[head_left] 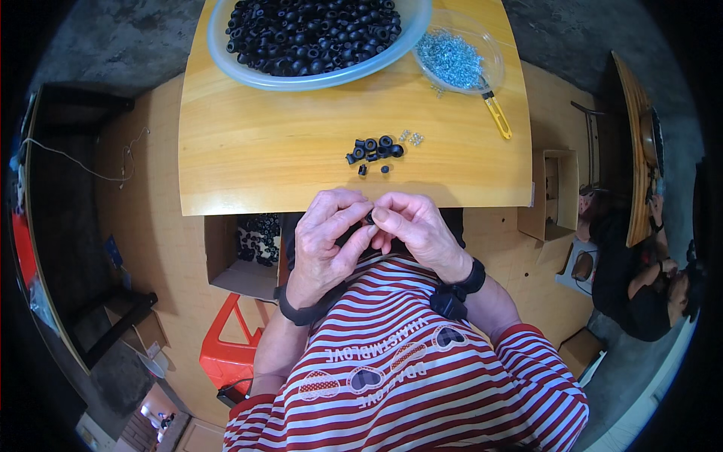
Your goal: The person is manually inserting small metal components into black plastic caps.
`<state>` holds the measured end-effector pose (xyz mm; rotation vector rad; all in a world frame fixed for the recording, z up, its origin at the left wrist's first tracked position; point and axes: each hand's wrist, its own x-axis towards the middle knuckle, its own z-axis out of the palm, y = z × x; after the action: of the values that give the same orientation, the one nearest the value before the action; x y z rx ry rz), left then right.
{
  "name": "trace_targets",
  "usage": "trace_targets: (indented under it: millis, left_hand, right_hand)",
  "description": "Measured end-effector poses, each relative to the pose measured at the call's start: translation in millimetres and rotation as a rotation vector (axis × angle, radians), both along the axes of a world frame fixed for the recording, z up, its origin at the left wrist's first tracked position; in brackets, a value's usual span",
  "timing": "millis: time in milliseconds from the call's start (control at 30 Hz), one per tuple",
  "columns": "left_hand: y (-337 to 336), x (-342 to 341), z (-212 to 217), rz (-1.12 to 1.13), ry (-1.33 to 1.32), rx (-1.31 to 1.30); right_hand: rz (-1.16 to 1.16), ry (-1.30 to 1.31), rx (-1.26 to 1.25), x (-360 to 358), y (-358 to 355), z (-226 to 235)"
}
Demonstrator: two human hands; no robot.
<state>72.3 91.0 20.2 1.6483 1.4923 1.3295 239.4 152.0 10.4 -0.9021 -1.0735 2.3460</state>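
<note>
Just off the near edge of the wooden table (248,151), my two hands meet in front of my body. My left hand (324,235) is closed, its thumb and finger pinching a small black round part (369,218). Fingertips of my right hand (419,232) close on the same part from the other side and hide much of it. Beyond my hands lies a little heap of black ring-shaped parts (374,148), with a small black plug (385,169) nearer to me. Several tiny clear pieces (411,138) lie beside the heap.
A wide basin (324,80) full of black parts stands at the table's far side. Right of it are a clear bowl of bluish bits (450,60) and a yellow-handled cutter (497,117). Below are a cardboard box (245,275) and a red stool (226,350). Another person (633,279) sits at right.
</note>
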Motion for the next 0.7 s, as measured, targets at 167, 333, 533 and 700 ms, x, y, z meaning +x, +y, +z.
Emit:
trace_targets:
  millis: [167, 333, 533, 700]
  left_hand:
    - [-2.1, 8.5, -6.5, 0.111, 0.008, -0.002]
    - [0.2, 7.0, -7.3, 0.127, 0.050, 0.056]
    - [-3.7, 2.7, -6.5, 0.107, -0.026, -0.048]
    - [-5.7, 0.6, -12.7, 0.111, -0.119, -0.132]
  right_hand:
    - [-0.102, -0.037, -0.036, -5.3, -3.2, -1.8]
    - [-0.086, -0.071, -0.004, -5.4, -2.3, 0.4]
    - [-0.352, -0.365, 0.665, -3.3, 3.8, -2.2]
    - [-0.503, -0.617, 1.107, 8.6, 39.4, -1.8]
